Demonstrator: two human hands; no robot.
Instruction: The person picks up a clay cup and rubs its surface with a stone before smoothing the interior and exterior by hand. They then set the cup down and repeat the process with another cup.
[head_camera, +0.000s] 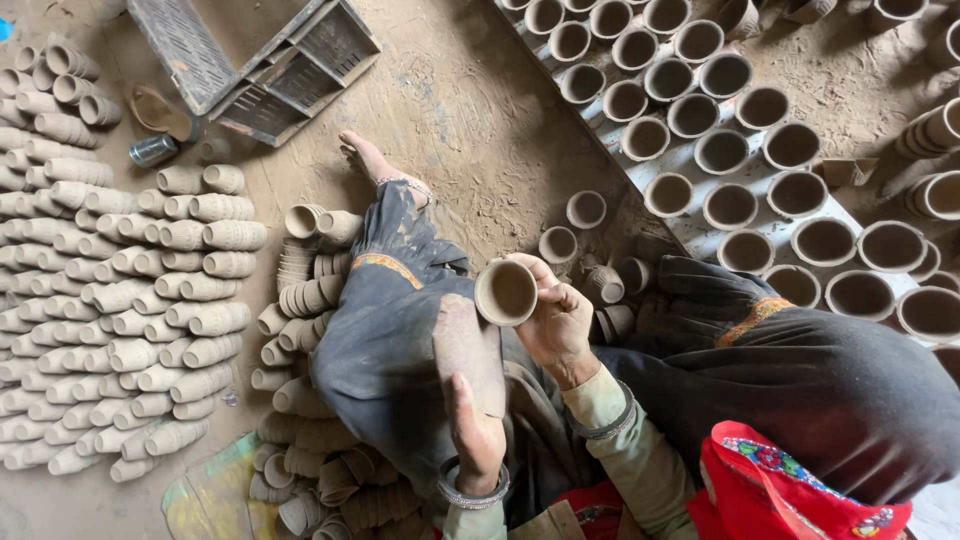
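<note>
My right hand (558, 325) grips a small unfired clay cup (505, 292) by its side, with the open mouth facing up toward me. My left hand (476, 432), with bangles at the wrist, holds the lower end of a flat, clay-smeared paddle (470, 350). The paddle lies along my dark-clothed knee, and its upper end sits just below the cup. I cannot tell whether paddle and cup touch.
Stacked clay cups lie in rows on the dirt floor at left (120, 290), with more nested stacks (310, 295) beside my left leg. A long board (690, 235) at upper right carries several upright cups. Metal crates (265, 65) and a tin can (153, 150) lie beyond my bare foot (368, 160).
</note>
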